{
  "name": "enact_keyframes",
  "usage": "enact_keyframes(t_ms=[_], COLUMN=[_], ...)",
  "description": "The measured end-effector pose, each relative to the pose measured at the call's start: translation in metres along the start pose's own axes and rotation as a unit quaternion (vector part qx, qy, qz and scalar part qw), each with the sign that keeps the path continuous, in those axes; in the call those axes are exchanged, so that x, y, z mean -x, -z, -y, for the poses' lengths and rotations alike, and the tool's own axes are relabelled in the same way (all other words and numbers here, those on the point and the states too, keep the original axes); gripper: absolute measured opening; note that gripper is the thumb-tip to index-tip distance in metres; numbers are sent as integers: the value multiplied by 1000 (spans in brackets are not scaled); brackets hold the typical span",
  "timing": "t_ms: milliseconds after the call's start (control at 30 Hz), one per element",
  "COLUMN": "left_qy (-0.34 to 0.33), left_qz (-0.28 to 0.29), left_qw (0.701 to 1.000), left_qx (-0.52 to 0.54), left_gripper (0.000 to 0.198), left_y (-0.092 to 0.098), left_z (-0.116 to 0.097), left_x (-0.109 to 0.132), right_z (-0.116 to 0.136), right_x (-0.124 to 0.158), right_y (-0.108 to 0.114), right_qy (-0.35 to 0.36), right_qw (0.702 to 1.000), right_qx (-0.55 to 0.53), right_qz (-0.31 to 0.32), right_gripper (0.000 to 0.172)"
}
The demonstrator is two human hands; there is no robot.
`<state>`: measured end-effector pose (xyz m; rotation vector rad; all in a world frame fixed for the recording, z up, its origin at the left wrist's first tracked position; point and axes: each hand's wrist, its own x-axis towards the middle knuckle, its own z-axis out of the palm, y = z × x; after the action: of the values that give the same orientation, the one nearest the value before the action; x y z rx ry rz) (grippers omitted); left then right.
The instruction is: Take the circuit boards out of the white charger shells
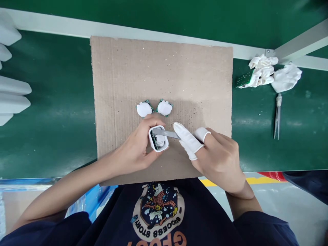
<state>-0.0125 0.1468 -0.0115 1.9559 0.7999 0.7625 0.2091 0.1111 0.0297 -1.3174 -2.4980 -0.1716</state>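
My left hand (139, 143) is wrapped round a white plastic housing (166, 142), its open end facing up toward me. Inside the housing show a green circuit board edge (154, 140) and a white part (161, 139). My right hand (215, 153), with white finger covers (188, 138) on some fingers, grips a flat metal tool (171, 134). That tool's far end reaches into the housing's opening; its other end is hidden by my fingers. Just beyond my left hand lie two small green boards topped with white pads, the left one (144, 109) and the right one (164, 108).
A cardboard sheet (161, 68) with dark specks covers the middle of the green table (58, 102). White housings (14, 94) line the left edge. At right are crumpled white finger covers (263, 70), a green board (244, 80) and metal tweezers (277, 118). A pale frame bar (153, 38) crosses behind.
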Motion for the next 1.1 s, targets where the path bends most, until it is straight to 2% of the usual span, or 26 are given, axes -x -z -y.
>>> enact_keyframes(t_ms=[167,300,533,700,1100], left_qy=[25,66,63,70,51], left_qz=[36,73,50,44,34], left_qw=[999,995,997,997,998], left_qx=[1,11,-1,5,13], left_gripper=[48,46,46,45,46], left_y=[3,4,6,5,5], left_z=[0,-3,-3,-2,-4], left_x=[2,4,2,0,0], right_z=[-5,-10,-9,-5,-1], right_x=[0,2,2,4,2], right_y=[5,6,6,1,-5], right_qy=[30,34,-2,-10,-2], right_qw=[999,998,1000,999,997], right_qx=[-8,-2,-20,-34,-45], right_qz=[28,50,11,-39,-61], right_gripper=[43,41,40,36,34])
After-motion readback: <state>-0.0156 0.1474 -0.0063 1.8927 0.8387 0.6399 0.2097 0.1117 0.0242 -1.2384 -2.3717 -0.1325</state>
